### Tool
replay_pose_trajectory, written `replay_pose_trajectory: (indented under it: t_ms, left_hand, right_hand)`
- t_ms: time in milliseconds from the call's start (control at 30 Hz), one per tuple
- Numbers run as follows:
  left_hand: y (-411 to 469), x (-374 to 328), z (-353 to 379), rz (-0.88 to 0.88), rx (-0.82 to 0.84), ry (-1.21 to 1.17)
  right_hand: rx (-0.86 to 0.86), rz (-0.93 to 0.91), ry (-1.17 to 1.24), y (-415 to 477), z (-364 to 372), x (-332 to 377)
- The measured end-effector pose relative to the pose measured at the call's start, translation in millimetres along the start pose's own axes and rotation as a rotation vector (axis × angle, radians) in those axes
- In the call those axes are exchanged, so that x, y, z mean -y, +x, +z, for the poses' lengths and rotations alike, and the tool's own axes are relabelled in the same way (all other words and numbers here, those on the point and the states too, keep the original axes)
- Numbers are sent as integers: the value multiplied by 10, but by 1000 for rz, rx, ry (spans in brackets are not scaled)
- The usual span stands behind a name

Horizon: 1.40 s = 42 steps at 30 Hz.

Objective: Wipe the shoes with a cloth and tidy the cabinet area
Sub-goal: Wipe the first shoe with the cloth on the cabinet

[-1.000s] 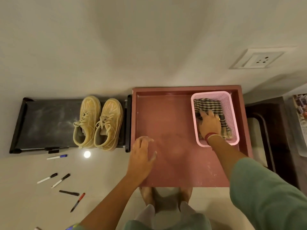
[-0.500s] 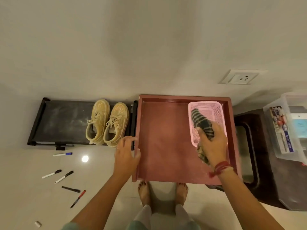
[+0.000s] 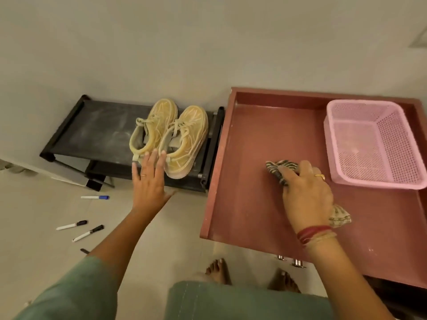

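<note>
Your shoes [image 3: 168, 137] are mustard yellow with pale cream lines and laces. The rack [image 3: 97, 130] beneath them is black, smudged with grey dust. The tabletop [image 3: 254, 146] is brick red with a few white specks. The basket [image 3: 404, 144] is pink, patterned with a fine grid of holes. The cloth [image 3: 280, 168] in your right hand [image 3: 307, 195] is striped dark brown and cream. Red and beige threads [image 3: 315, 234] circle that wrist. Your sleeve [image 3: 69, 294] is sage green. The markers [image 3: 95, 197] on the cream floor [image 3: 34, 227] are white with blue or black caps.

Left hand [image 3: 149, 183] outstretched, fingers straight; right hand [image 3: 308, 197] grips the cloth [image 3: 277, 167]
</note>
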<state>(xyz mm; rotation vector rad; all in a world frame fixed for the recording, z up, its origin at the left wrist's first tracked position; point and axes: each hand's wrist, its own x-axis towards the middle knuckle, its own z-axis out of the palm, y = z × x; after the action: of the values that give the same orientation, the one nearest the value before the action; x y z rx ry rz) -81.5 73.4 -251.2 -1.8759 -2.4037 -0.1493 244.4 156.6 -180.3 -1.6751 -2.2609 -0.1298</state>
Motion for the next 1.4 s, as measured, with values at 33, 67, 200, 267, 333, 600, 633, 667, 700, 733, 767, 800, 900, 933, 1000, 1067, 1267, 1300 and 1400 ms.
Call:
replay_pose_trajectory:
  t_ms: [33,67,200,267,333,600,633,667,700,733,767,800,900,933,1000,1067,1267,1300,1400]
  left_hand:
    - [26,-20,63,-14,-39,-14]
    - [52,-39,105,-20,-78,-22]
    - [162,-70,138,23,-181,15]
    - [176,-87,62,25,-180,11]
    - [149,-116,-144,20,-142,32]
    - [55,-270,-1613,221,-179,-89]
    - [11,-358,-1768,239,-196,-117]
    - [-33,-455,-1881,251,-209,-143]
    - [-90,-569,-1976,266,-219,-164]
    - [-145,-685,-2033,282,-222,-185]
    - [-194,-801,-2051,297,-224,-213]
    - [-252,-925,-2061,309,-223,-255]
    - [-438,-1288,-2013,330,-190,-402]
    - [-499,-1397,-1981,344,-178,-455]
    - [-617,-1579,-1910,359,-121,-604]
    - [-706,-1707,-1796,378,-57,-730]
    - [-764,-1825,-1596,466,-55,-885]
    - [-753,-1827,-1595,470,-62,-906]
    - [-778,-1888,-1610,472,-94,-907]
  right_hand:
    - [-6,-3,-9,-109,75,3]
    - [1,-18,-20,-219,134,19]
    - [70,-77,-89,-595,259,83]
    - [97,-52,-32,-736,246,36]
    - [139,-12,15,-791,191,-40]
    - [331,70,470,-643,44,-212]
    - [277,130,516,-619,-11,-225]
    - [205,180,559,-606,-70,-242]
    - [128,219,607,-604,-152,-266]
    - [51,251,679,-601,-238,-293]
    - [-12,284,765,-611,-341,-322]
    - [-66,318,845,-634,-455,-354]
    - [-235,372,929,-742,-751,-477]
    - [-294,363,931,-768,-829,-512]
    - [-364,328,936,-819,-978,-546]
    - [-405,261,926,-874,-1104,-551]
    - [-446,-54,804,-925,-1200,-405]
    - [-423,-135,779,-918,-1199,-346]
    - [-278,-410,649,-895,-1180,-123]
